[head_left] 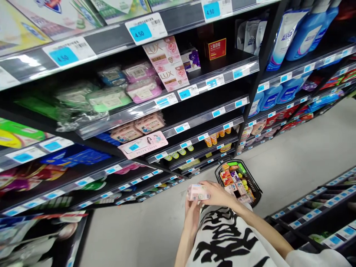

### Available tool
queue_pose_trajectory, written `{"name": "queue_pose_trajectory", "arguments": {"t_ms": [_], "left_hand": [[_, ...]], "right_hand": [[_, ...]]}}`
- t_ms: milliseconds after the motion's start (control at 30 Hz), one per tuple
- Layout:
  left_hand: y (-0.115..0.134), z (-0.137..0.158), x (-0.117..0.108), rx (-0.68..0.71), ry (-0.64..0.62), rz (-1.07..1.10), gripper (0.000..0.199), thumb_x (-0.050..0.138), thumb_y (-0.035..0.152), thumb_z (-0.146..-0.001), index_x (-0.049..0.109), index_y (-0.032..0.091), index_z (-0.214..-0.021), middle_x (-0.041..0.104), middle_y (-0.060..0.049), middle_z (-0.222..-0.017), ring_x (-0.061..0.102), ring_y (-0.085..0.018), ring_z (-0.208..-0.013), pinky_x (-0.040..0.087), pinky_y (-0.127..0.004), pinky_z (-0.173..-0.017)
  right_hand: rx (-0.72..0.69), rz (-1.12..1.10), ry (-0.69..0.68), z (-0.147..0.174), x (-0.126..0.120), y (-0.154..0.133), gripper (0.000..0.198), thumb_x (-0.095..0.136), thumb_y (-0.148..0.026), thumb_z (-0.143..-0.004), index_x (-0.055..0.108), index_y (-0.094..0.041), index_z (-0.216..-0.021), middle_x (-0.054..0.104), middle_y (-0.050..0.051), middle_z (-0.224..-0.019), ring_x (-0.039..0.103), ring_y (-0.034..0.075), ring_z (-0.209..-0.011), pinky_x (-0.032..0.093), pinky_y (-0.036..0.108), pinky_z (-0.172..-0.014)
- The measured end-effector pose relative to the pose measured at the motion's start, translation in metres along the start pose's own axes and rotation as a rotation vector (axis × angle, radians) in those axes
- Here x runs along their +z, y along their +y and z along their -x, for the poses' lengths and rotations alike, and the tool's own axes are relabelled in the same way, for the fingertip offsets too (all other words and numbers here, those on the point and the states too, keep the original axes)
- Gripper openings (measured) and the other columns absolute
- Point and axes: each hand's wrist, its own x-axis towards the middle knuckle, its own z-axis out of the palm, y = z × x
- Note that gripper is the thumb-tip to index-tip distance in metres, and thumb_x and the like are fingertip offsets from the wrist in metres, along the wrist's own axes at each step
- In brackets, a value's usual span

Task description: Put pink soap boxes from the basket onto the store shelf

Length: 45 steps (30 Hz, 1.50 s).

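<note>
A small pale pink soap box [198,191] is held up in front of my body, over the aisle floor. My left hand [191,210] grips it from below and the left side. Around its right end are the fingers of my right hand [215,192]. The print on the box is too small to read. Just beyond my right forearm, a black shopping basket [257,189] on the floor holds several small boxes and yellow and orange items. Pink soap packs [150,123] of similar colour lie on the shelf ahead.
Shelves with price tags run along the front, with LUX soap boxes [167,63], a red box [215,49] and wrapped soaps [143,89]. Blue bottles [308,35] stand at the right. A low shelf [314,218] borders the aisle at the lower right; grey floor [125,230] lies between.
</note>
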Motion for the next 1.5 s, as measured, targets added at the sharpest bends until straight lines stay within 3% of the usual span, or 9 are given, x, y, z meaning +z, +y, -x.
{"name": "queue_pose_trajectory", "arguments": {"t_ms": [133, 400, 567, 733, 800, 900, 1100, 1333, 1500], "left_hand": [[0.000, -0.004, 0.001, 0.080, -0.054, -0.082, 0.058, 0.095, 0.027, -0.070, 0.071, 0.026, -0.123, 0.076, -0.007, -0.120, 0.070, -0.023, -0.114, 0.053, -0.031, -0.101], [0.002, -0.010, 0.010, 0.238, 0.088, -0.188, 0.059, 0.095, 0.036, -0.066, 0.069, 0.020, -0.117, 0.074, -0.008, -0.111, 0.069, -0.023, -0.100, 0.053, -0.031, -0.091], [0.011, -0.009, -0.004, 0.391, 0.270, -0.442, 0.075, 0.100, 0.030, -0.053, 0.071, 0.023, -0.121, 0.066, -0.006, -0.110, 0.066, -0.026, -0.105, 0.053, -0.033, -0.093], [0.022, -0.003, -0.021, 0.585, -0.036, -1.018, 0.059, 0.089, 0.021, -0.064, 0.079, 0.026, -0.121, 0.064, -0.010, -0.110, 0.063, -0.030, -0.102, 0.054, -0.040, -0.092], [0.024, 0.002, -0.022, 0.560, -0.162, -1.128, 0.062, 0.082, 0.014, -0.066, 0.078, 0.030, -0.126, 0.065, -0.012, -0.119, 0.062, -0.033, -0.109, 0.052, -0.046, -0.098], [0.023, 0.004, -0.019, 0.494, -0.205, -1.217, 0.076, 0.076, 0.008, -0.064, 0.072, 0.031, -0.136, 0.062, -0.013, -0.130, 0.057, -0.037, -0.120, 0.047, -0.052, -0.107], [0.021, 0.002, -0.019, 0.398, -0.164, -1.269, 0.098, 0.069, 0.007, -0.065, 0.048, 0.027, -0.159, 0.053, -0.016, -0.150, 0.052, -0.039, -0.133, 0.041, -0.051, -0.115], [0.050, 0.006, -0.029, 0.317, -0.195, -1.615, 0.070, 0.064, 0.016, -0.076, 0.060, 0.021, -0.145, 0.066, -0.016, -0.130, 0.057, -0.039, -0.122, 0.044, -0.050, -0.104], [0.048, 0.006, -0.055, 0.332, -0.145, -1.807, 0.064, 0.058, 0.007, -0.074, 0.067, 0.024, -0.135, 0.070, -0.011, -0.123, 0.059, -0.034, -0.117, 0.045, -0.047, -0.101]], "right_hand": [[0.037, -0.251, 0.064, 0.001, 0.001, 0.006, 0.071, 0.084, -0.035, -0.075, 0.054, -0.021, -0.138, 0.074, 0.010, -0.128, 0.072, 0.028, -0.112, 0.054, 0.037, -0.095], [-0.014, -0.401, -0.033, -0.003, 0.004, 0.003, 0.051, 0.072, -0.036, -0.089, 0.061, -0.021, -0.136, 0.077, 0.010, -0.125, 0.073, 0.028, -0.111, 0.056, 0.041, -0.099], [-0.113, -0.423, -0.124, -0.001, 0.008, -0.007, 0.077, 0.080, -0.034, -0.083, 0.050, -0.020, -0.152, 0.061, 0.015, -0.153, 0.061, 0.030, -0.138, 0.046, 0.044, -0.117], [0.054, -0.405, -0.087, 0.000, 0.025, -0.003, 0.070, 0.080, -0.038, -0.082, 0.055, -0.021, -0.145, 0.076, 0.009, -0.122, 0.072, 0.027, -0.108, 0.057, 0.039, -0.096], [0.095, -0.449, -0.042, -0.002, 0.033, 0.001, 0.053, 0.075, -0.036, -0.083, 0.062, -0.020, -0.132, 0.078, 0.006, -0.111, 0.073, 0.025, -0.100, 0.058, 0.037, -0.089], [0.104, -0.548, -0.048, -0.008, 0.041, 0.008, 0.035, 0.072, -0.037, -0.083, 0.066, -0.020, -0.113, 0.079, 0.005, -0.099, 0.074, 0.026, -0.092, 0.060, 0.039, -0.084], [0.115, -0.537, -0.049, -0.011, 0.042, 0.011, 0.036, 0.071, -0.031, -0.077, 0.068, -0.030, -0.113, 0.078, 0.005, -0.101, 0.075, 0.031, -0.096, 0.062, 0.048, -0.088], [0.124, -0.463, -0.107, -0.016, 0.034, -0.003, 0.046, 0.072, -0.028, -0.072, 0.066, -0.022, -0.117, 0.076, 0.003, -0.101, 0.071, 0.025, -0.090, 0.057, 0.037, -0.084], [0.229, -0.271, -0.200, -0.022, 0.055, 0.006, 0.064, 0.079, -0.019, -0.059, 0.070, -0.028, -0.122, 0.077, 0.005, -0.107, 0.070, 0.033, -0.107, 0.057, 0.045, -0.096]]}}
